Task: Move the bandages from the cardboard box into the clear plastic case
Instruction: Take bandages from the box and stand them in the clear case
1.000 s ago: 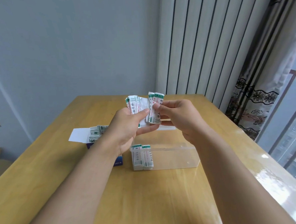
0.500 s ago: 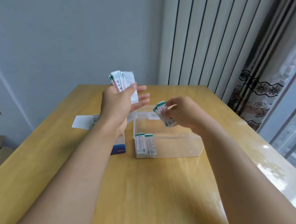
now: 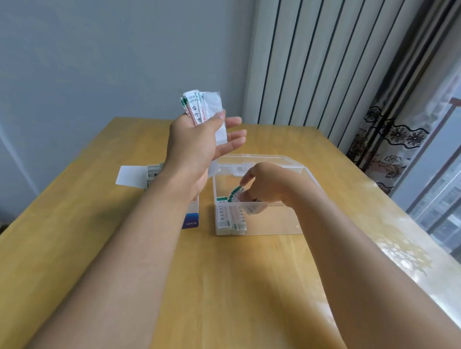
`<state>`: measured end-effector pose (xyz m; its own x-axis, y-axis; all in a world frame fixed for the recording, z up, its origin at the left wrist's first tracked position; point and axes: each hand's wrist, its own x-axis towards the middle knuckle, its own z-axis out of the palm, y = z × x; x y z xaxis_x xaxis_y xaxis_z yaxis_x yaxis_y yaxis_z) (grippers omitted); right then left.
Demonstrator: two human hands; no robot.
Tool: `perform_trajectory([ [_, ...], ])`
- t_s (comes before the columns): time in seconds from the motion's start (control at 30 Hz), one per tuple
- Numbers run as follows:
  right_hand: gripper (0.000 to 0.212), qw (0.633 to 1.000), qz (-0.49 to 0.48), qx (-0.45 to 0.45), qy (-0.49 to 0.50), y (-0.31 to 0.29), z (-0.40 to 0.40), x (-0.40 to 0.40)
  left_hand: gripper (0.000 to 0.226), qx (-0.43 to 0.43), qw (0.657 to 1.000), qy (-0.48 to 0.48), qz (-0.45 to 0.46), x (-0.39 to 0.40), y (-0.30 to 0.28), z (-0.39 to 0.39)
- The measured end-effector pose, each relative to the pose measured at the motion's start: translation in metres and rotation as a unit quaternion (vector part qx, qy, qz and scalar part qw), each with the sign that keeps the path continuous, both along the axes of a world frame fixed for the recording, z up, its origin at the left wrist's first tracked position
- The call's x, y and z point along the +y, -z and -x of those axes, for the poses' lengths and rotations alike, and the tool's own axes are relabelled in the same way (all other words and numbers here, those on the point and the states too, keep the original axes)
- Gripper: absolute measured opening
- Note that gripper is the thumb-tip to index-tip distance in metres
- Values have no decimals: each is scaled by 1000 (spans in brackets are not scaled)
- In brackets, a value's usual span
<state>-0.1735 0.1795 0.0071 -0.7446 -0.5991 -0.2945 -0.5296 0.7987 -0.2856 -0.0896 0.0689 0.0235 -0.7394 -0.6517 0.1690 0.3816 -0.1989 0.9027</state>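
Leftmost, we see the cardboard box (image 3: 191, 220) with its white flap open and its blue and white end showing, lying on the pale wooden table (image 3: 231, 295); a few grey-white wrapped bandages (image 3: 153, 170) show at its open mouth, and our left forearm crosses over most of it; just right of the box, and close beside it, stands the clear plastic case (image 3: 286, 219), a lidless-looking rectangular tub whose lid (image 3: 263, 160) tilts back behind it; above the box, our left hand (image 3: 198, 146) is raised well off the table and holds a fanned bundle of white paper-wrapped bandages with green and red print (image 3: 202, 108), the thumb pressing them against the palm while the other fingers reach out fairly straight behind them; inside the case, against its left wall, a small stack of the same printed bandages (image 3: 231, 220) stands on edge; our right hand (image 3: 262, 188) dips into the case just beside that stack, its fingertips pinching a few more green-edged bandages (image 3: 236, 194) that curve over the stack's top; whether these touch the stack we cannot tell; farther right, white vertical blinds (image 3: 325, 60) and a patterned curtain (image 3: 400, 142) hang behind the table, with a window (image 3: 457, 187) at the edge.
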Motion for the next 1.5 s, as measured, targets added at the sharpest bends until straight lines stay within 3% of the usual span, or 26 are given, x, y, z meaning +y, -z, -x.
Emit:
perform_trajectory([
  [0.17,37,997,-72,-3,-4,3,5,-15,23,7,1000,11,-19,-2,-2,-3],
  [0.3,10,994,-108,-26,18,3,6,-22,21,8,1000,16,-23,-2,-4,-6],
  [0.43,17,989,-142,-41,-5,1,3,-28,24,4,1000,15,-16,-1,-6,-7],
  [0.57,31,984,-167,16,-62,3,3,-35,28,-2,1000,21,-13,-1,-5,-8],
  [0.7,31,970,-227,-46,-79,-5,0,-36,24,-5,1000,22,-9,-1,-5,-9],
  [0.8,18,972,-212,-86,-54,-6,-2,-38,29,-8,1000,25,-8,-1,-5,-8],
  [0.93,18,971,-222,-72,-52,-1,2,-43,32,-12,1000,27,-7,1,-4,-8],
  [1.1,52,963,-244,-83,-79,4,6,-48,32,-16,999,28,-6,0,-3,-7],
  [1.37,45,968,-212,-95,-89,3,14,-42,33,-22,999,28,-8,2,-2,-7],
  [1.5,56,971,-203,-98,-84,7,17,-43,32,-23,999,30,-12,2,-3,-6],
])
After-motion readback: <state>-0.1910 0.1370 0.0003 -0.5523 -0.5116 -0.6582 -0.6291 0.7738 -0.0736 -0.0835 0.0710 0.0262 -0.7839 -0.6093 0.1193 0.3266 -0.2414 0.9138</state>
